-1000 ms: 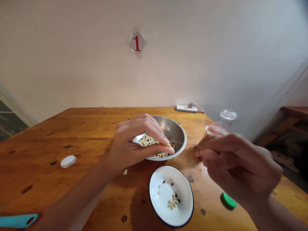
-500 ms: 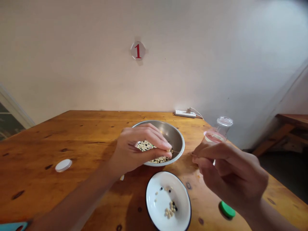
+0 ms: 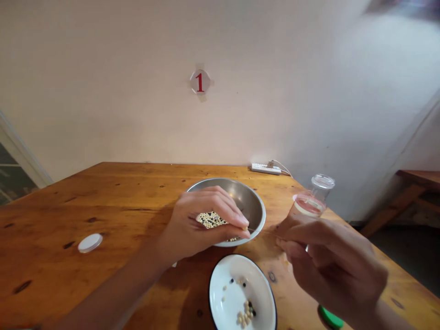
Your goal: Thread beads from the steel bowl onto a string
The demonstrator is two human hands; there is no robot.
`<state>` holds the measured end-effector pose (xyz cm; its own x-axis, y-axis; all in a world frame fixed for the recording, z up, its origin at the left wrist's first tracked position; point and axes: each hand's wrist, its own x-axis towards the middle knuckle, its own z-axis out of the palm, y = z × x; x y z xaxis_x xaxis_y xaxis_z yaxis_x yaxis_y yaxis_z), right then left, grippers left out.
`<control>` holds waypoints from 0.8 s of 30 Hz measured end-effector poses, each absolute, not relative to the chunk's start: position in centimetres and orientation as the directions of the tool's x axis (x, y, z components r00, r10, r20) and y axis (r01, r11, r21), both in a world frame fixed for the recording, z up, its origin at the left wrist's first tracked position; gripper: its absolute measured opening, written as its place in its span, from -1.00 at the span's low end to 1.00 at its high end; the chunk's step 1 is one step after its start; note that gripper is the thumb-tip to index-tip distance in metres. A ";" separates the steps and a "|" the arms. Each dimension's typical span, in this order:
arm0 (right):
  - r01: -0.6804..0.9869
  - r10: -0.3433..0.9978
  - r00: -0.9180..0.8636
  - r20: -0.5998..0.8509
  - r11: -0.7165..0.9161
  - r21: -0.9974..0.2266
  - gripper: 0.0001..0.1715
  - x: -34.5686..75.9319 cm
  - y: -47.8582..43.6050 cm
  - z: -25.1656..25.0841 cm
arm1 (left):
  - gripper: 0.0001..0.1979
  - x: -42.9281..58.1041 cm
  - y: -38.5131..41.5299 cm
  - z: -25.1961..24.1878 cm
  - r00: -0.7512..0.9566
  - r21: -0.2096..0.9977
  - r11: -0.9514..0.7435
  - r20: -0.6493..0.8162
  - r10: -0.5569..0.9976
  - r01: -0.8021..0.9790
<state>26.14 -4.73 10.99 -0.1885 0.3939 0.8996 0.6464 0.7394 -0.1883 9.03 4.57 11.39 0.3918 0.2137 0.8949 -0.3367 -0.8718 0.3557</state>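
My left hand (image 3: pixel 209 217) is pinched over the steel bowl (image 3: pixel 252 199), with a small pale bead (image 3: pixel 245 228) between thumb and forefinger. A thin straight strand (image 3: pixel 256 230), like a needle or wire, runs from the bead to my right hand (image 3: pixel 330 256), where thumb and forefinger are closed on it. Whether the strand passes through the bead is too small to tell. Pale and black beads (image 3: pixel 210 220) lie in the bowl, partly hidden by my left hand. Below, a white dish (image 3: pixel 223 316) with a dark rim holds some loose pale and black beads (image 3: pixel 245 315).
Behind my right hand stand a clear jar (image 3: pixel 322 185) and a pinkish container (image 3: pixel 307 206). A green lid (image 3: pixel 332 317) lies below that hand. At left is a white lid (image 3: pixel 90 243). A power strip (image 3: pixel 266 168) sits by the wall at the table's back edge.
The view has tilted up slightly, so the table items appear lower. Both hands keep their pinches, with the strand still spanning between them.
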 end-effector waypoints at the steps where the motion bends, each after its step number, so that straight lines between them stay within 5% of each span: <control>1: 0.641 0.395 -0.188 0.899 0.743 -0.192 -0.75 26.2 -4.7 11.0 | -0.89 9.0 4.6 11.4 0.390 0.363 -0.867 0.894 0.221 -0.341; 24: 0.642 0.357 -0.194 0.914 0.750 -0.157 -0.73 25.8 -4.1 11.2 | -0.83 9.5 5.6 10.5 0.386 0.396 -0.835 0.890 0.245 -0.382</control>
